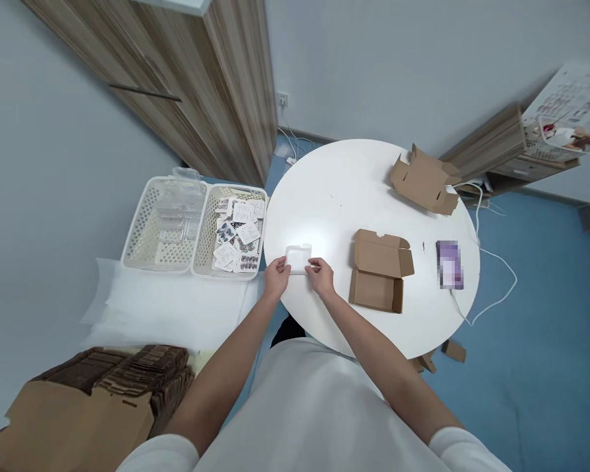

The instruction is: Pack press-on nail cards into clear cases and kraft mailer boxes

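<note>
Both hands meet at the near left edge of a round white table point(354, 190). My left hand point(276, 276) and my right hand point(320, 275) pinch the near side of a small clear plastic case point(299, 256) that lies on the tabletop. To the right of my right hand sits an open brown cardboard box point(379, 270) with its lid flaps up. A second open cardboard box point(425, 180) rests at the far right of the table.
A phone point(450, 263) with a white cable lies at the table's right edge. Left of the table stand two white baskets, one with clear cases point(163, 224), one with printed cards point(236, 233). White sheets point(167, 308) and flat cardboard stacks point(103, 387) lie nearer me.
</note>
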`<state>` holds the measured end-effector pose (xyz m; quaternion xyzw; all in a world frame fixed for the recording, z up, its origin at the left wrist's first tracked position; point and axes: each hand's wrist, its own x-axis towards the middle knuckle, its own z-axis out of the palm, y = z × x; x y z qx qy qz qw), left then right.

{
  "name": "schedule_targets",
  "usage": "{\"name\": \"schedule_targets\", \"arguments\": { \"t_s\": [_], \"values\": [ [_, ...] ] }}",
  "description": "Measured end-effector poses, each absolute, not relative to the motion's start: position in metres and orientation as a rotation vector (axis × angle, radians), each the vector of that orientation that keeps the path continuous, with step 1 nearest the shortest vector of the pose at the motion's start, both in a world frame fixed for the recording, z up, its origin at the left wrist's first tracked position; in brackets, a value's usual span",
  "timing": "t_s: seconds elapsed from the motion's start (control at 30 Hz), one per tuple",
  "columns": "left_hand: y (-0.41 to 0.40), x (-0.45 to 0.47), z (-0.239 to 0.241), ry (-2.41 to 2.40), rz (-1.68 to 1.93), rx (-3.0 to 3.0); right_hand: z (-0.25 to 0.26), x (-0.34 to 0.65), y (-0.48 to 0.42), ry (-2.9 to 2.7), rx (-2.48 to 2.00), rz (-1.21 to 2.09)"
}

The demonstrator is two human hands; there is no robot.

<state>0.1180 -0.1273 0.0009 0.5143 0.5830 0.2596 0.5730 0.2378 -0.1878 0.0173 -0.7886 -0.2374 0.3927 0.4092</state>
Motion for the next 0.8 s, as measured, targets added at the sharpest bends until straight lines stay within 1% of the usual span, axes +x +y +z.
{"name": "schedule_targets", "arguments": {
  "t_s": [0.2, 0.37, 0.47, 0.57, 0.7, 0.8],
  "values": [
    [-0.154, 0.138, 0.029, 1.312, 0.704, 1.294, 0.046, 0.257, -0.225, -0.637, -1.858, 0.94],
    [-0.196, 0.186, 0.056, 1.15, 0.671, 1.447, 0.068, 0.303, -0.284, -0.692, -1.835, 0.764],
    [-0.228, 0.219, 0.062, 1.089, 0.562, 1.584, 0.072, 0.336, -0.324, -0.716, -1.879, 0.715],
    [-0.254, 0.244, 0.059, 1.064, 0.397, 1.773, 0.065, 0.362, -0.353, -0.755, -1.994, 0.727],
    [-0.271, 0.263, 0.047, 1.109, 0.18, 2.016, 0.047, 0.381, -0.371, -0.839, -2.11, 0.805],
    [-0.275, 0.269, 0.042, 1.101, 0.056, 2.206, 0.037, 0.383, -0.372, -0.952, -2.162, 0.795]
  ]
}}
